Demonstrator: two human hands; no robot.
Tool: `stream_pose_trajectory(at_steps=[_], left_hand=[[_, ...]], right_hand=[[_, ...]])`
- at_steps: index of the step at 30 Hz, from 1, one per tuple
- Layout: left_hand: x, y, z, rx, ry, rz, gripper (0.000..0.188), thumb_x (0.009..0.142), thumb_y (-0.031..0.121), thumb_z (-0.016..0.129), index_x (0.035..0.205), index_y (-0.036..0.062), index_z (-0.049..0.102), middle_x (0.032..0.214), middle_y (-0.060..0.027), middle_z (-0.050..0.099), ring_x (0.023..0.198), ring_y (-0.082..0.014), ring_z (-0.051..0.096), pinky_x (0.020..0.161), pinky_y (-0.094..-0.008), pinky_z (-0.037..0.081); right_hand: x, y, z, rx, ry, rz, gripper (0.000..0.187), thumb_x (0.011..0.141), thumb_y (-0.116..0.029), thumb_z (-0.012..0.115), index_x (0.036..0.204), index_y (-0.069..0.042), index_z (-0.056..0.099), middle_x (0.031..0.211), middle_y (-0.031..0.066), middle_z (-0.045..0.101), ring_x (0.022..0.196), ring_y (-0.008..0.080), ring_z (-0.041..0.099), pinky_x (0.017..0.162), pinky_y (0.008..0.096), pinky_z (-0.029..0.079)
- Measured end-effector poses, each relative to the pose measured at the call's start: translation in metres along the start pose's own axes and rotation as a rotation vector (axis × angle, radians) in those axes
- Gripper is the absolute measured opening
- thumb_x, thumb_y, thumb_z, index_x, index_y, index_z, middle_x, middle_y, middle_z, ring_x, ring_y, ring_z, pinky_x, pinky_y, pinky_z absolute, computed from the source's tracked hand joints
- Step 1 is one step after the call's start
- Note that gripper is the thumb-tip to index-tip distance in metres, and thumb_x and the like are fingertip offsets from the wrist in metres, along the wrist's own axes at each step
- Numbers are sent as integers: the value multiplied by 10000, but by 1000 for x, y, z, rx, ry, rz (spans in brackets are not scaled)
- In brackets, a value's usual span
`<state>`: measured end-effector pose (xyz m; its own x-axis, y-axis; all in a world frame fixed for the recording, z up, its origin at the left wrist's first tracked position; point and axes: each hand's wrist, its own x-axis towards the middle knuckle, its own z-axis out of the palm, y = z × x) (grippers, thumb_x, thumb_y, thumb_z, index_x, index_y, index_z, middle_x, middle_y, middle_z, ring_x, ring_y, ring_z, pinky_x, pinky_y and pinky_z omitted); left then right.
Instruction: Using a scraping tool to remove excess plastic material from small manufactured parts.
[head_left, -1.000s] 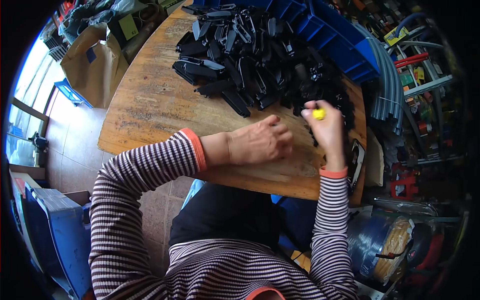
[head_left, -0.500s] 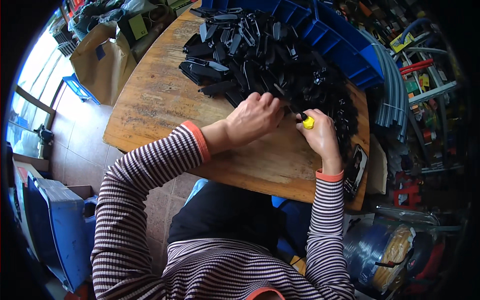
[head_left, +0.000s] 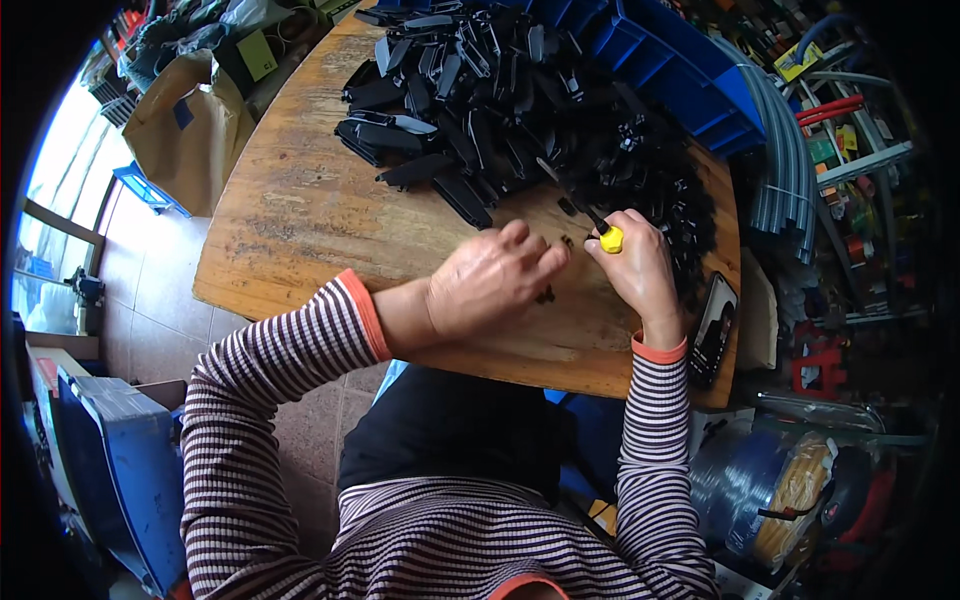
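Yellow at its handle, a tool with a long, thin, dark shaft (head_left: 611, 240) sits in the person's right hand (head_left: 645, 272), whose fingers are wrapped firmly around it; the shaft slants up and leftward over the brown wooden table (head_left: 290, 230), its tip near the front edge of a heap of long, black plastic parts (head_left: 470, 130); the left hand (head_left: 490, 277) is to the left of the tool, above bare wood, fingers curled inward; one cannot tell whether they pinch anything; 1 small dark piece (head_left: 567, 242) shows just beside those fingers, between the 2 hands; a blue plastic bin with compartments (head_left: 690, 75) stands behind the heap, toward the right; a black phone (head_left: 714, 330) lies at the table's right edge, near the right wrist; a brown paper bag (head_left: 190, 130) is left of the table, well apart from both hands.
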<state>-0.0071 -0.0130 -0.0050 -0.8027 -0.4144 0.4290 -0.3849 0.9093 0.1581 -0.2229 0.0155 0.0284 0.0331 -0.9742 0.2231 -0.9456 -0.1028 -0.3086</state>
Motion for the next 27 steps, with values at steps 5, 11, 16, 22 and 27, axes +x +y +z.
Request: stream_pose_trajectory(at_steps=[5,11,16,22,27], left_hand=[[-4,5,0,-212,-38,46,270,766,159,613,1011,46,611,967,-72,571,937,-205,536,742,-300,509],[-1,-6,4,-177,102,348,264,750,150,601,982,24,617,957,-63,562,926,-201,533,731,-280,516],[-2,2,5,-44,-18,376,387,756,117,590,1117,-24,601,1137,-134,577,1041,-247,567,846,-297,530],[-3,8,5,-35,-6,378,386,750,124,594,1102,-35,598,1106,-139,579,1038,-251,573,845,-299,533],[-4,11,-1,-36,-79,421,365,744,124,596,1075,-30,601,1091,-143,580,1049,-260,577,849,-308,536]], right_hand=[[-9,-16,-3,192,104,103,229,755,-81,748,903,14,602,801,153,640,729,339,645,621,361,504],[-18,-28,-7,325,98,-57,184,756,-5,730,889,-7,604,769,138,638,703,298,661,582,342,503],[-18,-29,-4,296,113,-177,195,720,45,717,868,-20,609,774,134,639,697,305,654,578,343,506],[-17,-32,-5,176,47,-199,192,693,35,709,848,-15,607,782,138,637,715,332,645,594,367,511],[-10,-34,-7,46,-60,-219,159,714,-11,709,824,2,595,768,136,633,713,331,646,598,385,512]])
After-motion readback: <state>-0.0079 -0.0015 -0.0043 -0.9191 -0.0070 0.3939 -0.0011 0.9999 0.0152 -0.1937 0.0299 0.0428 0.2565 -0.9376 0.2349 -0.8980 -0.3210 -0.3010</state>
